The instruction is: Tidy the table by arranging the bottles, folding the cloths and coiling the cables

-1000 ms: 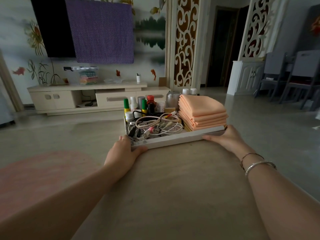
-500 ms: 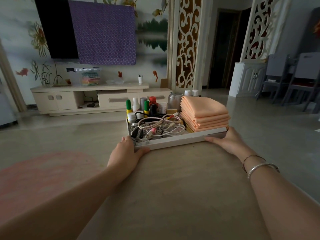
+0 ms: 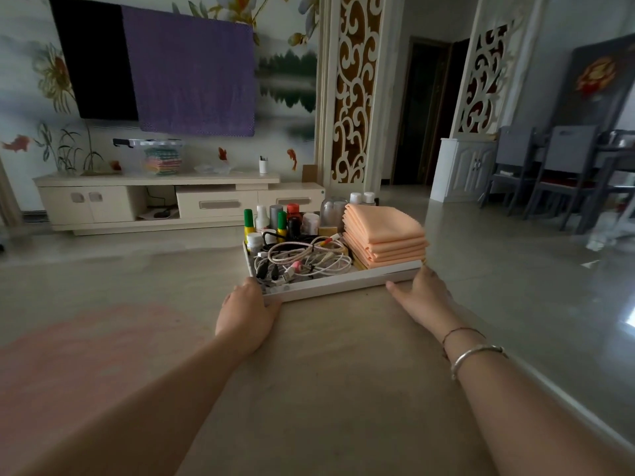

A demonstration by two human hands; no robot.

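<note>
A white tray point(image 3: 343, 282) sits on the beige table point(image 3: 326, 389), well in from the table's near edge and close to its far end, with a broad bare stretch of tabletop between the tray and the viewer. The table's right edge runs diagonally just right of the tray, dropping to the shiny floor point(image 3: 532, 286); left of the tray the tabletop stays open, with a pink patch point(image 3: 86, 355) further left.

The left hand point(image 3: 249, 312) holds the tray's near left corner, thumb lying along the front rim and fingers curled around the side. The right hand point(image 3: 421, 297) lies at the tray's near right corner, its fingers extended along the front rim; how far they wrap the corner cannot be told.

Inside the tray, a stack of folded peach cloths point(image 3: 385, 235) fills the right part, rising above the rim. A bundle of coiled cables point(image 3: 305, 261) lies in the near left part. Behind the cables, along the tray's far side, small bottles point(image 3: 275, 221) stand upright, some with green caps, one with a red cap.

Labels on the bottles are too small and blurred to read.

Beyond the tray stands a cream TV cabinet point(image 3: 154, 201).
</note>
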